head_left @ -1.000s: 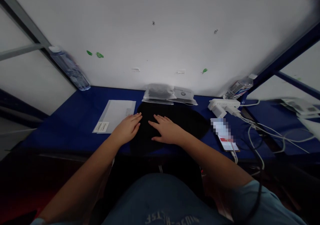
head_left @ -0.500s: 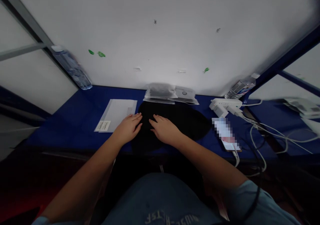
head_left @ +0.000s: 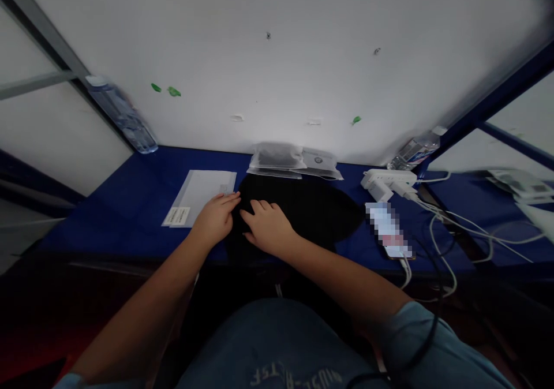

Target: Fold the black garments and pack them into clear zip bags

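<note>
A piece of black cloth (head_left: 303, 207) lies spread on the blue tabletop, with a rounded outline at its right end. It is too dark to tell what kind of item it is. At its left edge rests my left hand (head_left: 214, 220), fingers stretched out and partly over the cloth. My right hand (head_left: 270, 227) lies palm down on the cloth's left part, its fingers somewhat apart. A small gap separates the two hands. Just left of my left hand are flat clear plastic bags (head_left: 201, 190) with white labels (head_left: 177, 216).
Packed plastic bags (head_left: 279, 157) lie at the back by the wall. A power strip (head_left: 392, 177), white cables (head_left: 467, 230) and a phone (head_left: 387, 230) are on the right. Plastic bottles lean at the left (head_left: 123, 115) and right (head_left: 418, 149) corners of the blue table (head_left: 116, 204).
My right hand has slid left across the cloth, closer to my left hand. My left hand has shifted slightly left. The view has moved a little.
</note>
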Available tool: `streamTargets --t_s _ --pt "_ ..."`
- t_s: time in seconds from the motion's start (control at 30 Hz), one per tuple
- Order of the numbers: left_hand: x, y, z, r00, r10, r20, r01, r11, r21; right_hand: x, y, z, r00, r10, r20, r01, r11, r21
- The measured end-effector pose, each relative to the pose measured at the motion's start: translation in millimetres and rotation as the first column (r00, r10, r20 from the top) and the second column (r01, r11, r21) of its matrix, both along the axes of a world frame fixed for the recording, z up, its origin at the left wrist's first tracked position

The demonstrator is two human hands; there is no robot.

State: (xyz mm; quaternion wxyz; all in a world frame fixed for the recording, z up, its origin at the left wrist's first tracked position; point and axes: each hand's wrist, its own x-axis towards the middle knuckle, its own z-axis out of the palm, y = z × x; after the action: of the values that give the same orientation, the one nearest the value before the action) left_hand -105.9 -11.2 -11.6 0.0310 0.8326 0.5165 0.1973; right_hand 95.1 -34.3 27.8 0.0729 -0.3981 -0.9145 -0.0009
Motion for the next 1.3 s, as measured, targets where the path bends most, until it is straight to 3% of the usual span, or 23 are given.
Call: streamTargets --t_s 0.13,0.23,0.3,0.4,0.5,0.6,0.87,1.0,1.1,1.3 --pt "-0.2 -1.2 1.2 1.000 0.013 0.015 -0.012 1.000 -0.009 -5.6 5.4 0.8 0.997 -0.071 -0.021 0.070 0.996 -0.049" --pt "1.1 -2.2 3.2 1.000 0.003 0.016 -0.003 1.000 -0.016 4.0 11.6 -0.3 0.961 -0.153 -0.229 0.123 0.982 -0.140" --pt "2.0 -2.8 4.4 1.000 -0.004 0.019 0.005 1.000 -0.016 16.2 15.0 -1.7 0.873 -0.238 -0.426 0.161 0.965 -0.209" --pt "2.7 -3.5 4.8 0.999 -0.015 0.033 0.015 1.000 -0.007 40.9 16.4 -4.8 0.671 -0.381 -0.635 0.248 0.924 -0.292" --pt "2.9 -3.7 3.9 0.998 -0.047 0.038 0.047 0.999 0.001 67.7 13.2 -9.4 0.537 -0.467 -0.702 0.336 0.882 -0.330" --pt "3.6 -3.5 3.3 0.996 -0.088 0.028 0.088 0.996 0.006 88.3 8.5 -15.2 0.492 -0.514 -0.702 0.382 0.853 -0.356" --pt "11.2 -6.5 6.5 0.990 -0.139 0.012 0.139 0.990 0.015 99.1 6.6 -18.5 0.507 -0.520 -0.687 0.338 0.853 -0.397" --pt "19.0 -8.1 12.3 0.945 -0.318 -0.075 0.316 0.948 -0.045 102.9 6.2 -17.3 0.591 -0.450 -0.670 0.298 0.893 -0.336" --pt "26.2 -4.4 12.8 0.897 -0.419 -0.142 0.409 0.908 -0.092 106.1 6.1 -18.8 0.612 -0.464 -0.640 0.317 0.886 -0.339" --pt "27.0 11.6 6.8 0.892 -0.411 -0.190 0.398 0.911 -0.106 102.0 12.2 -18.7 0.636 -0.449 -0.628 0.326 0.893 -0.309"
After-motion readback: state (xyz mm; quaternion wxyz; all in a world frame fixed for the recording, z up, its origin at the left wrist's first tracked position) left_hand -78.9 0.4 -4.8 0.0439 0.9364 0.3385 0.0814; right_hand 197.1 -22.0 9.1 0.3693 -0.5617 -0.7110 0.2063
